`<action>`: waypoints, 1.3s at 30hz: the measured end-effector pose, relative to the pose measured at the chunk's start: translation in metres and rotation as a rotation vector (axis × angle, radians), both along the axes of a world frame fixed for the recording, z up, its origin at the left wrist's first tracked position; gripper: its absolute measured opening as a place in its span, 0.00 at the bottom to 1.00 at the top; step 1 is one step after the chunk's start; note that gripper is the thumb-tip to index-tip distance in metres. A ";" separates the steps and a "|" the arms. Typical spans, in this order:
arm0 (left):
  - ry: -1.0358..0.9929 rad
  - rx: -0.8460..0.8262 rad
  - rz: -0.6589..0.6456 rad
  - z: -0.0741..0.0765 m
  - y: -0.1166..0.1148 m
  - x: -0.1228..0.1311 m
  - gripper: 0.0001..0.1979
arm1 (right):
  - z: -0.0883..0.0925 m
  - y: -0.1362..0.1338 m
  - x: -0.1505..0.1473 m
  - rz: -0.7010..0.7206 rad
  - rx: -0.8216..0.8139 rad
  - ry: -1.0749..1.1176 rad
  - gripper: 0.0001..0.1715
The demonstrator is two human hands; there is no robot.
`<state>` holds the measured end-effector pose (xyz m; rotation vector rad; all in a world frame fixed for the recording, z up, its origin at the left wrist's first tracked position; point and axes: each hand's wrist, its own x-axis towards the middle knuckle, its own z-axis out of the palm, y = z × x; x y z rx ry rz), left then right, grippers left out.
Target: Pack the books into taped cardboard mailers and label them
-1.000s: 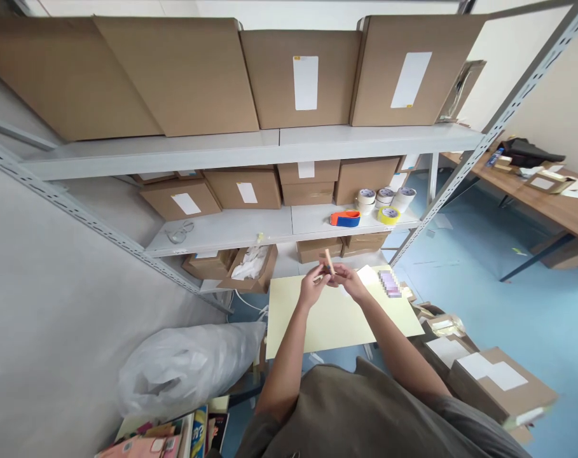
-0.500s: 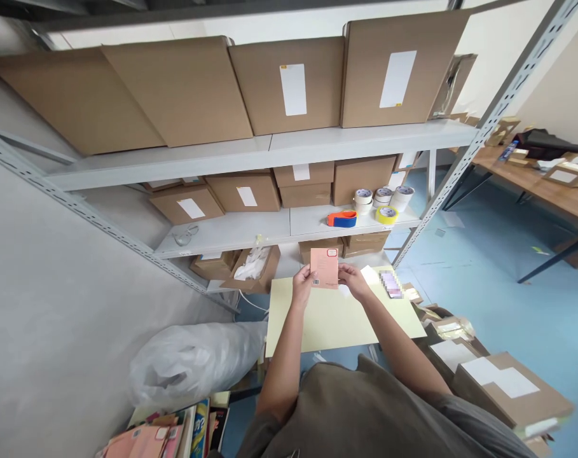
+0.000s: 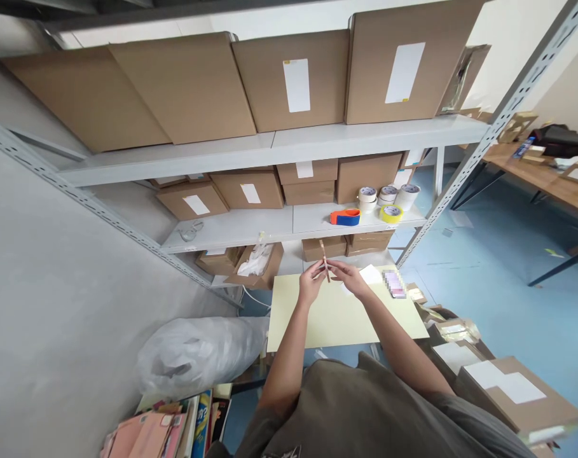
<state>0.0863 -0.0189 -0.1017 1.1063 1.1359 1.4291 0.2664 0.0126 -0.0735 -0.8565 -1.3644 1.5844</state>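
A thin pink booklet (image 3: 323, 250) is held edge-on above the pale yellow tabletop (image 3: 317, 321), so its cover hardly shows. My left hand (image 3: 311, 284) grips it from the left, fingers bent against its side. On the opposite side, my right hand (image 3: 346, 276) pinches it, thumb and fingers close to the spine or edge; I cannot tell which. A white paper (image 3: 371, 275) lies on the table just beyond my right wrist, and beside it is a blurred-out purple and white item (image 3: 394, 284).
Ahead stands a grey metal shelf (image 3: 222, 236) with cardboard boxes (image 3: 293, 79), tape rolls (image 3: 391, 213) and an orange-blue tape dispenser (image 3: 345, 217). A bulky plastic roll (image 3: 198, 353) and stacked books (image 3: 200, 423) are on my left. More boxes (image 3: 517, 388) sit at right.
The booklet has turned from showing its flat pink cover to standing edge-on. Both my hands have come closer together around it, and the view has shifted slightly.
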 end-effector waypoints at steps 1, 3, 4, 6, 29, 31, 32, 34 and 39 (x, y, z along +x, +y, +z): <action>-0.008 -0.016 0.004 -0.002 0.002 -0.001 0.29 | -0.005 0.002 -0.001 0.011 -0.011 -0.002 0.29; -0.003 -0.049 0.005 -0.010 0.007 0.000 0.30 | -0.017 0.007 -0.007 0.024 -0.054 -0.022 0.32; 0.009 -0.065 0.011 -0.015 0.009 0.001 0.31 | -0.025 0.009 -0.010 0.020 -0.087 -0.034 0.33; 0.032 -0.104 0.033 -0.027 0.012 0.005 0.33 | -0.041 0.011 -0.019 -0.019 -0.159 -0.043 0.34; -0.305 -0.093 0.428 -0.037 0.009 -0.016 0.29 | -0.049 -0.002 -0.040 -0.506 -0.001 -0.082 0.44; -0.411 -0.072 0.388 -0.031 0.009 -0.018 0.31 | -0.041 0.002 -0.034 -0.553 -0.024 -0.111 0.42; -0.449 -0.063 0.364 -0.028 0.009 -0.018 0.31 | -0.036 0.003 -0.032 -0.502 -0.037 -0.078 0.40; -0.478 -0.050 0.312 -0.025 0.007 -0.019 0.32 | -0.026 0.003 -0.030 -0.331 -0.064 0.034 0.34; -0.176 0.013 0.338 -0.013 -0.004 -0.022 0.26 | 0.000 -0.006 -0.027 -0.181 -0.119 0.126 0.31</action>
